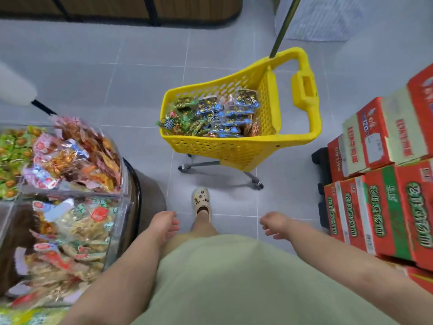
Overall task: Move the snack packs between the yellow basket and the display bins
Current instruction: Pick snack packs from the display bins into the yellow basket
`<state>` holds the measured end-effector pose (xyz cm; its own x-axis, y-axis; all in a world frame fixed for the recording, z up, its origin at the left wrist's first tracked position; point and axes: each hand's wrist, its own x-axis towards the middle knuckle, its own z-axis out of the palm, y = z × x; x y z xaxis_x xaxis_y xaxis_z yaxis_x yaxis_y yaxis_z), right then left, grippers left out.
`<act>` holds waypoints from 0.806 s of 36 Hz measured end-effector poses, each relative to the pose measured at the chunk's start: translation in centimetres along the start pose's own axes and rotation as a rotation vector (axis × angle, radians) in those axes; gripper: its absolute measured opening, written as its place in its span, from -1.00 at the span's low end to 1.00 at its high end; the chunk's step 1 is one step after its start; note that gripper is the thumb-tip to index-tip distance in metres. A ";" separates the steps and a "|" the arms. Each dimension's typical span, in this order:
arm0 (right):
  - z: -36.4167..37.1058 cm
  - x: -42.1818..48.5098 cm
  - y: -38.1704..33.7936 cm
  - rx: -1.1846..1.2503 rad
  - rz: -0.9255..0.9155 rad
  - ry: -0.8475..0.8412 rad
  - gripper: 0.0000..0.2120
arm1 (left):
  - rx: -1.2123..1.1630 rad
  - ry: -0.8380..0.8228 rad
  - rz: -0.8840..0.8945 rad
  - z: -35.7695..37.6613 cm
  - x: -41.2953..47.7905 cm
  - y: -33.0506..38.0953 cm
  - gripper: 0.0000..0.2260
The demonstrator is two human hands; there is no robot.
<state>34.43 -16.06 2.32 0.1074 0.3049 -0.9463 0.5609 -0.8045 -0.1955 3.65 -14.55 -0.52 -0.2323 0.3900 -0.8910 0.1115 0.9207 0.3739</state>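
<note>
Hands empty: left hand (164, 227) & right hand (276, 225) hang loosely curled, holding nothing. Step fwd to yellow basket (222, 148), grab snack packs (218, 118) by edges for display bins (70, 193).

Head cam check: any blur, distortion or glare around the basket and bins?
Head view: strong fisheye, floor tile lines and cartons bow near the edges; lighting flat, only a soft shadow under the yellow basket; snack packs in it look soft, print unreadable; left hand and right hand slightly smeared; faint sheen on the display bins, no harsh glare.
</note>
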 end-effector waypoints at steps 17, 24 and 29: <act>-8.5 5.2 -19.6 0.392 -0.246 0.257 -0.80 | 0.174 -0.052 0.067 -4.4 8.4 22.7 -0.87; -14.0 8.3 -25.3 0.232 -0.305 0.493 -0.76 | 0.126 -0.070 0.004 -2.5 9.8 25.5 -0.85; -17.2 11.0 -27.9 -0.165 -0.327 0.518 -0.66 | 0.067 -0.065 -0.024 -0.3 10.8 27.6 -0.84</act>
<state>34.09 18.52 1.82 0.2696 0.7618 -0.5890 0.7468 -0.5516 -0.3715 3.90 15.06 0.30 -0.1725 0.3640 -0.9153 0.1717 0.9261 0.3360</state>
